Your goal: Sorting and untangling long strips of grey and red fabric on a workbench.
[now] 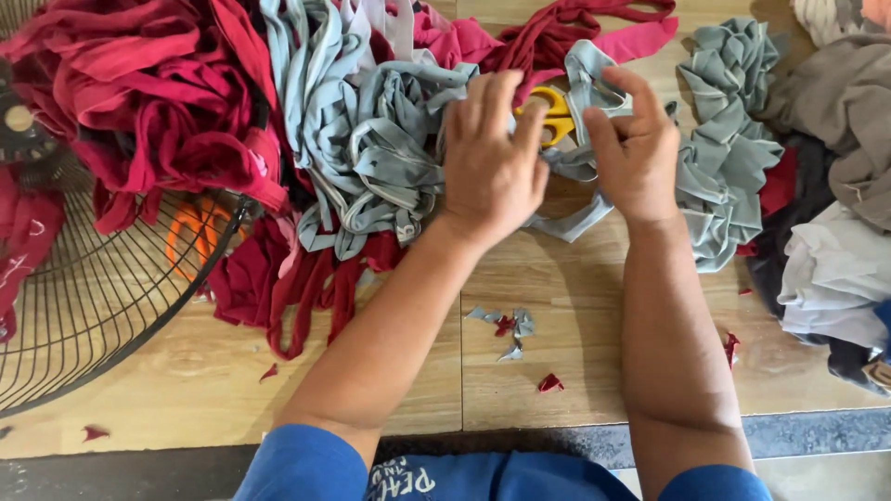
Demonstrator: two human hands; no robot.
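Observation:
My left hand (492,162) lies palm down with its fingers stretched out over a grey cloth strip (568,221). Its fingertips reach the yellow handle of a pair of scissors (557,113); what is under the palm is hidden. My right hand (636,148) is just to the right, its thumb and fingers pinched on the same grey strip near the scissors. The blades of the scissors are hidden behind the hands and cloth.
A heap of red strips (158,93) and a bundle of grey strips (371,130) lie at the left, more grey cloth (733,139) and mixed garments (835,269) at the right. A wire fan guard (83,306) lies at the left. Small scraps (510,325) dot the wooden floor.

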